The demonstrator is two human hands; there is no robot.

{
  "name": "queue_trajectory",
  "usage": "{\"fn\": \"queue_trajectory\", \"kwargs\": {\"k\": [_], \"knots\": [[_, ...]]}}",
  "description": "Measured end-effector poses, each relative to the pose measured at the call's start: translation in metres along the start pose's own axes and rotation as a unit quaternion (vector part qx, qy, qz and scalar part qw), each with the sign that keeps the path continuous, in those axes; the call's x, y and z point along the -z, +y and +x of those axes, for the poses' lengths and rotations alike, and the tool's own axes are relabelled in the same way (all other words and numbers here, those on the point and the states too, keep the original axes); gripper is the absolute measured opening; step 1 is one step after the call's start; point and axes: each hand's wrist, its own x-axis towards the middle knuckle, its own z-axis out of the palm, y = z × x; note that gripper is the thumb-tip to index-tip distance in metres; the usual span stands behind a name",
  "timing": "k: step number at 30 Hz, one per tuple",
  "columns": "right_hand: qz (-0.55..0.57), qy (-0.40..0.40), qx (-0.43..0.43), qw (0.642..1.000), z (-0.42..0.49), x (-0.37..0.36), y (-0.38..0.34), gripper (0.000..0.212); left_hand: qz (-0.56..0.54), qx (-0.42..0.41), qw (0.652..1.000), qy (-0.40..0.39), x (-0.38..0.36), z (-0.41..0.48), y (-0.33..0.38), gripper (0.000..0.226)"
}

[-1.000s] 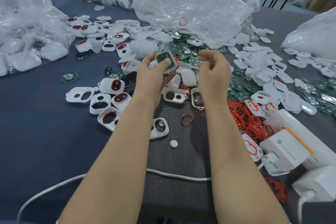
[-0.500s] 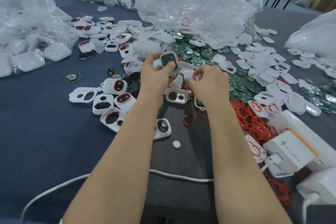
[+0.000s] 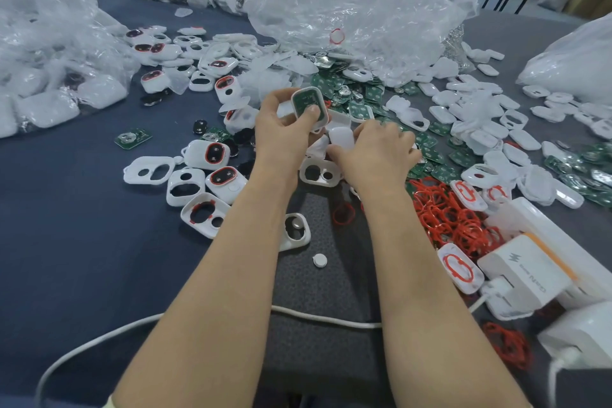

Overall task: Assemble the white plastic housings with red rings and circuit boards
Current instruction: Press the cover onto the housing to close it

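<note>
Holding a white housing (image 3: pixel 310 89) tilted above the table (image 3: pixel 73 242), the left hand (image 3: pixel 281 132) has its grip clamped round the shell, with the thumb pressed on the green circuit board (image 3: pixel 306 103) seated inside. Just beside it and lower, the right hand (image 3: pixel 374 156) closes its grip on a plain white cover (image 3: pixel 341 137), pinched between thumb and fingers. Below the hands lies an empty housing frame (image 3: pixel 319 173) with two holes, at the far edge of a dark grey mat (image 3: pixel 318 291). A heap of red rings (image 3: pixel 443 212) sits right of the right forearm. Loose green boards (image 3: pixel 364 99) spread beyond the hands, and a crumpled clear plastic bag (image 3: pixel 347 3) rises behind. A white cable (image 3: pixel 324 318) crosses the mat under the forearms.
</note>
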Motion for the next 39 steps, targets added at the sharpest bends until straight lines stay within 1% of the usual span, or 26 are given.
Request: {"fn": "queue_trajectory", "kwargs": {"k": [5,10,15,18,22,27,39], "knots": [[0.028,0.001,-0.006,1.000,-0.0004,0.0001,-0.0001,0.059,0.013,-0.009,1.000,0.001,0.0004,-0.0005,-0.0002,0.027],[0.140,0.077,0.031,0.987,0.0003,0.0036,-0.0008,0.044,-0.015,-0.010,1.000,0.009,0.0019,0.0006,-0.0018,0.026],[0.210,0.095,0.071,0.970,-0.0019,0.0011,-0.0062,0.045,-0.033,-0.005,0.999,0.015,0.0024,0.0036,-0.0022,0.025],[0.221,0.098,0.080,0.967,-0.0017,0.0001,-0.0056,0.044,-0.038,-0.004,0.999,0.020,0.0028,0.0033,-0.0018,0.022],[0.223,0.103,0.087,0.965,-0.0021,-0.0008,-0.0055,0.042,-0.060,0.006,0.998,0.032,0.0003,0.0038,-0.0009,0.012],[0.219,0.102,0.090,0.966,-0.0028,-0.0006,-0.0063,0.040,-0.053,-0.001,0.998,0.043,-0.0008,0.0043,-0.0007,0.017],[0.221,0.097,0.089,0.966,-0.0047,0.0007,-0.0078,0.040,-0.046,0.001,0.998,0.036,0.0003,0.0047,-0.0002,0.013]]}}
